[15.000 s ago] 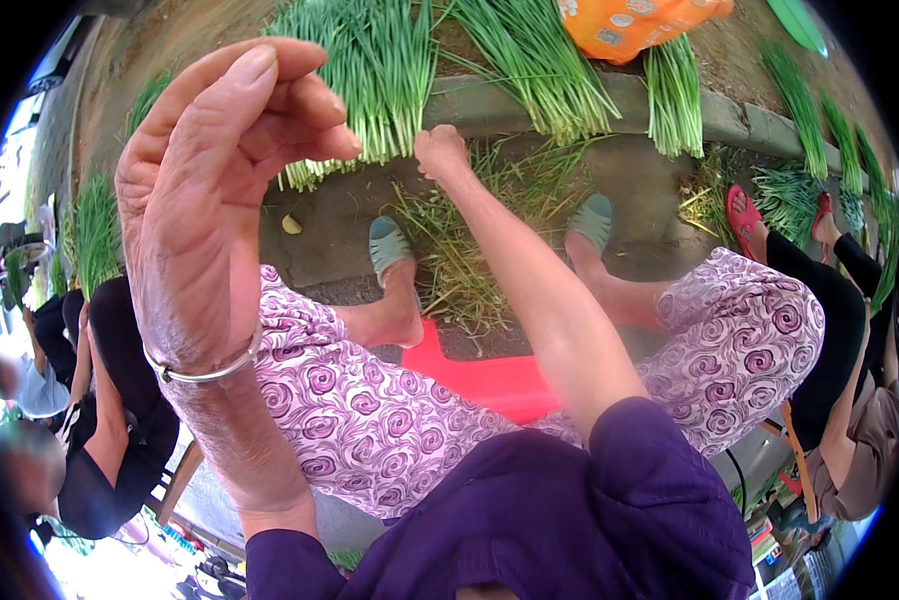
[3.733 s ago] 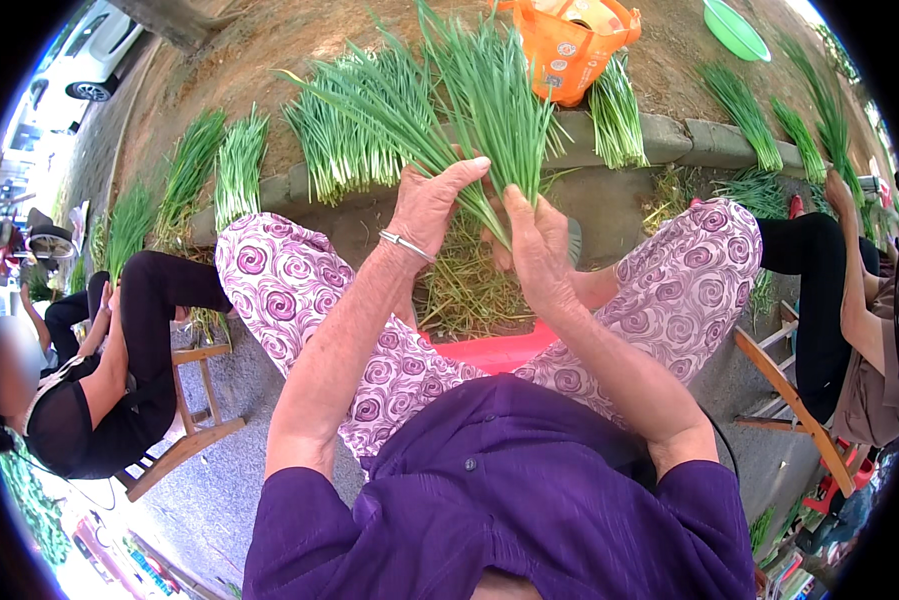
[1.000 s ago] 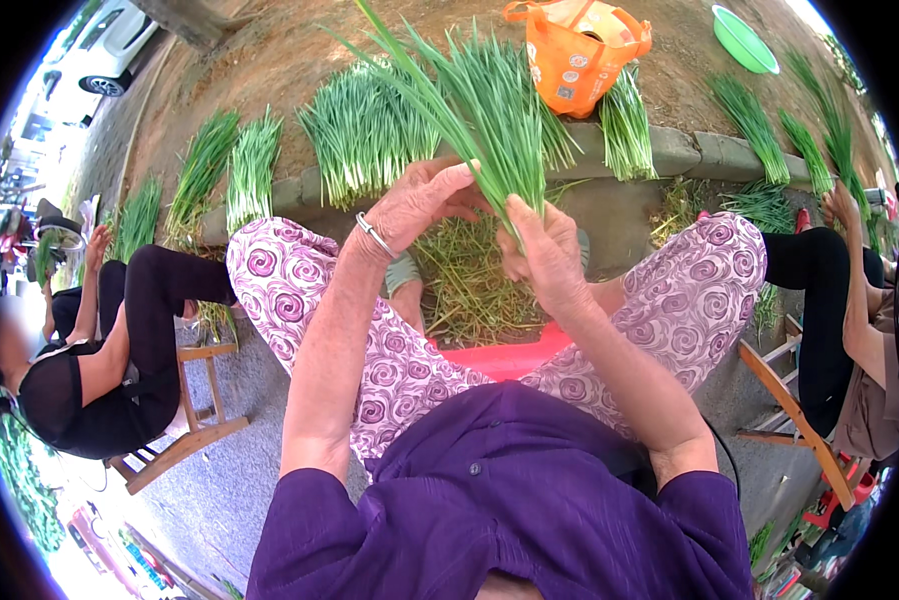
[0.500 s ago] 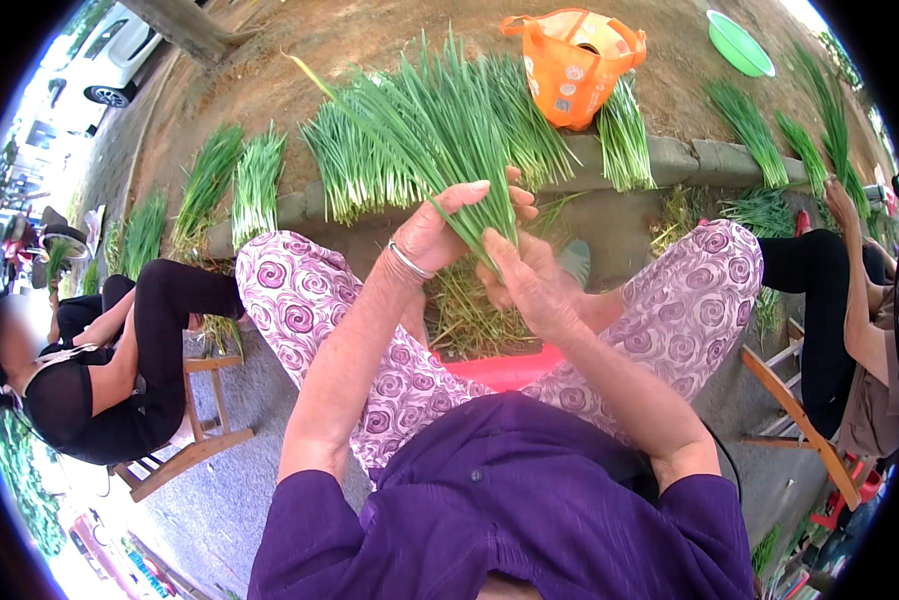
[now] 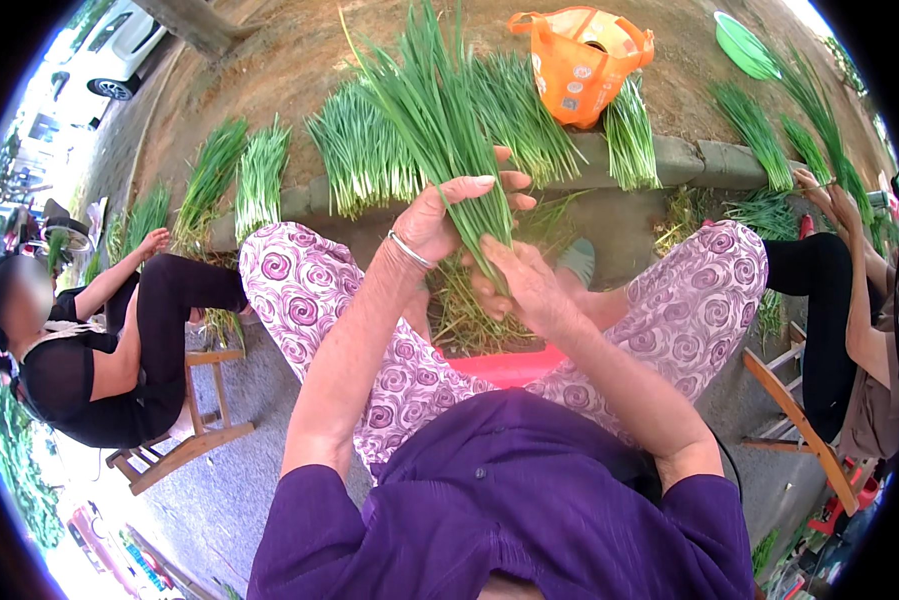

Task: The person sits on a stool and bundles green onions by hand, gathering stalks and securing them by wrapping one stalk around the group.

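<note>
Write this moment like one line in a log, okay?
left hand: grips green chive bunch, leaves up | right hand: pinches bunch's lower stems | behind: orange bag, chive bundles on curb

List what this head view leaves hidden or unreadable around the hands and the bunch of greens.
- Lower ends of the bunch of green stalks: covered by the left hand and right hand.
- Right hand's fingers: curled under the stalks, so the grip is unclear.
- Inside of the orange bag: too small.
- Green basin: cut off by the rim.
</note>
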Tool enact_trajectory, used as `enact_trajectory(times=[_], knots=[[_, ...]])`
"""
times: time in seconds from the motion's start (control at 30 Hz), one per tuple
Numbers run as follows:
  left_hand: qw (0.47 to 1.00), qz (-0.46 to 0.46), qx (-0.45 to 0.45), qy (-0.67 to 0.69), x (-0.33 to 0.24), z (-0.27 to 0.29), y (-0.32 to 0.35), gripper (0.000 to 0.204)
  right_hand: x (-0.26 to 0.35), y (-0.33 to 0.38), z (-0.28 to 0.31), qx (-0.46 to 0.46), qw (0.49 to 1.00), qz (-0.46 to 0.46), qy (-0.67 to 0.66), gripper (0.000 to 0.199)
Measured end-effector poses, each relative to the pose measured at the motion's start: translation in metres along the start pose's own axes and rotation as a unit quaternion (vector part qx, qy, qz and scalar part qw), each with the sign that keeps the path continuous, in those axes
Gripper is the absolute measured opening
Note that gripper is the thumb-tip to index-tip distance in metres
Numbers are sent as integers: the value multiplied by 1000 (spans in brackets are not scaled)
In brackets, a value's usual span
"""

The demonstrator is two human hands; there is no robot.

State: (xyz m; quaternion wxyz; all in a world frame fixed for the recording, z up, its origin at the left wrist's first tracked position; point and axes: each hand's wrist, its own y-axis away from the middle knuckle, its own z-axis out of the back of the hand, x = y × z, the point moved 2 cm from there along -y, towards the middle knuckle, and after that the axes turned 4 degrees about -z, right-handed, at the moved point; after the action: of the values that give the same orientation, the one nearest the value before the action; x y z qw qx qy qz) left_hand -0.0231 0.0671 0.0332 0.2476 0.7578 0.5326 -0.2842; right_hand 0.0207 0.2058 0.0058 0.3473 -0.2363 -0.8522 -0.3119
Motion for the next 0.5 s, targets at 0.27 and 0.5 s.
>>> enact_trajectory(times=[0.27, 0.5], knots=[[998, 40, 23, -33, 3, 7, 1, 52, 16, 6, -1, 61, 995, -81, 21, 48], [999, 28, 0, 26, 7, 8, 1, 52, 17, 5, 2, 84, 990, -109, 1, 46]])
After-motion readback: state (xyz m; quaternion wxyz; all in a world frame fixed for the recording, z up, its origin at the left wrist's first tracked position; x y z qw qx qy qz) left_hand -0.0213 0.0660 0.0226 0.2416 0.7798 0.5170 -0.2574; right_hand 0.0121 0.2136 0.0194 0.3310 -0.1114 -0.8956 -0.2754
